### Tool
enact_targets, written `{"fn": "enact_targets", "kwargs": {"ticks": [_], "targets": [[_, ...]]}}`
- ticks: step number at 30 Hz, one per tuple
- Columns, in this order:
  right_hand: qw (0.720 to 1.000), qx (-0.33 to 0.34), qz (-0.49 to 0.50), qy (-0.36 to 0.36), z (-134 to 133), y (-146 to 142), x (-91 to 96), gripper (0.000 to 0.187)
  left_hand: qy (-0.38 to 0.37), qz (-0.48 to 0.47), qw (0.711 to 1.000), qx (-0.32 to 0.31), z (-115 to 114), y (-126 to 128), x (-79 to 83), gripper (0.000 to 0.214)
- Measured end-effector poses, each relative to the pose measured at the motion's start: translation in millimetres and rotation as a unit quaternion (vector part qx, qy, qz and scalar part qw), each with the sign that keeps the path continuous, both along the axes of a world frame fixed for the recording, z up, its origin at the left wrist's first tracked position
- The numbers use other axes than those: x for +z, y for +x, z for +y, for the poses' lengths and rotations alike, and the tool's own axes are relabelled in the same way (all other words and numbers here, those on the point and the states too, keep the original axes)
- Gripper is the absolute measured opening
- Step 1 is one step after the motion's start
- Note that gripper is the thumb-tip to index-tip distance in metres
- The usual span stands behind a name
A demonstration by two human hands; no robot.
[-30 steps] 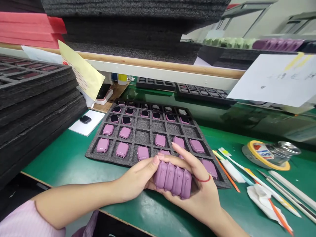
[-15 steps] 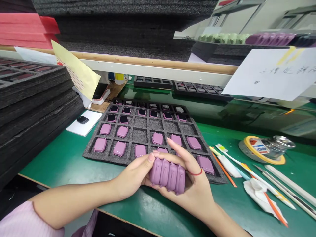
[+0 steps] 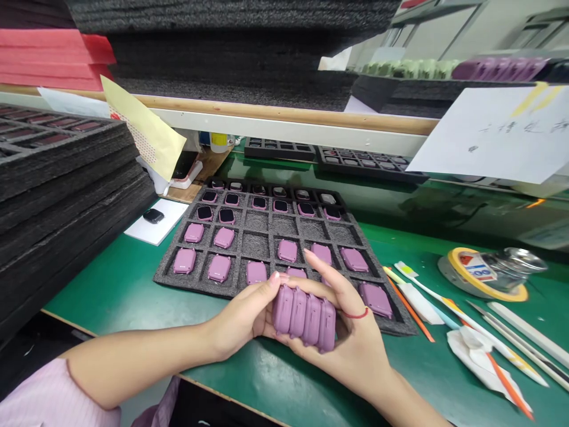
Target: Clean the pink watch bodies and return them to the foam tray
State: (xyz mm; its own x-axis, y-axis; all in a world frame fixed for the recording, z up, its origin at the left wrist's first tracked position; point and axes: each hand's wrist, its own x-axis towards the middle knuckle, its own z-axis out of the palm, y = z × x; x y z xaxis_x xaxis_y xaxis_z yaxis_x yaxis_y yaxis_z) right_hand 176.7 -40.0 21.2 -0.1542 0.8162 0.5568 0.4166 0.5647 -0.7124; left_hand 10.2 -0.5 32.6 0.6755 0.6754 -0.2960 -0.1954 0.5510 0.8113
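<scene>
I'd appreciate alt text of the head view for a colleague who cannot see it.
Left hand and right hand hold four pink watches side by side over the edge of a black foam tray of more watches on a green bench.

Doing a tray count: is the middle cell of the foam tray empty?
Empty: the middle cell of the foam tray shows bare grey foam, while the cells beside it hold pink cases.

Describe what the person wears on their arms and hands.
The left hand and right hand are bare, with no gloves. A pale pink striped sleeve covers the upper left arm, and a thin red cord sits near the right wrist.
</scene>
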Motion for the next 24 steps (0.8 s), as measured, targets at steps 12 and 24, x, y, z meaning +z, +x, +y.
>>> {"fn": "enact_targets", "kwargs": {"ticks": [12,24], "targets": [[0.994,0.061,-0.086,0.040,-2.8,2.1,-1.5,0.103,0.252,0.073,0.965,-0.001,-2.2,-6.6,5.9,0.049],[0.994,0.048,0.015,-0.097,0.1,4.7,4.5,0.071,0.445,0.054,0.894,-0.012,-2.1,-13.4,4.9,0.039]]}}
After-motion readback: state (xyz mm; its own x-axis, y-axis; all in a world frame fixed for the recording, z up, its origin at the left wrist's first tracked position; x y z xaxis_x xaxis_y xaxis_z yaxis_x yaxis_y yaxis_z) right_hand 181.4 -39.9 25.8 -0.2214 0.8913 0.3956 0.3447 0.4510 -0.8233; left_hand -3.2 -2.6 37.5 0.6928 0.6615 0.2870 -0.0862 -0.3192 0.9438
